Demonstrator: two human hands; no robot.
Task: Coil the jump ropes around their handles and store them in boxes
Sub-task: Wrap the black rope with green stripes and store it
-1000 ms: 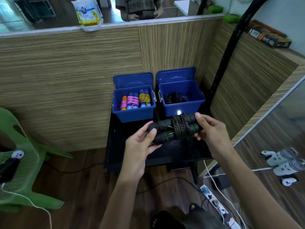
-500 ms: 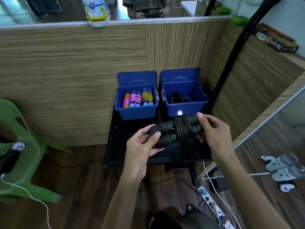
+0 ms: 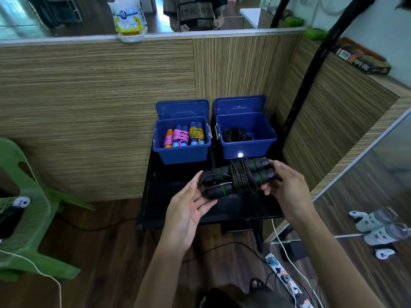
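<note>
A black jump rope (image 3: 241, 177) with green-ringed handles is coiled round its two handles and held level above the black table (image 3: 160, 196). My right hand (image 3: 287, 190) grips the bundle's right end. My left hand (image 3: 189, 210) lies with relaxed fingers under and against the left end. Behind the bundle stand two blue boxes with their lids up. The left box (image 3: 182, 155) holds coiled coloured ropes (image 3: 182, 135). The right box (image 3: 246, 150) holds a coiled black rope (image 3: 236, 134) at its left side.
A wood-grain partition rises behind the boxes and to the right. A black slanted pole (image 3: 311, 74) runs past the right box. A green plastic chair (image 3: 29, 218) stands at left. A power strip (image 3: 287, 278) and cables lie on the floor below the table.
My left hand has loosened from gripping the bundle's left end to lying flat-fingered under it. The bundle has tilted slightly, right end higher and closer to the right box.
</note>
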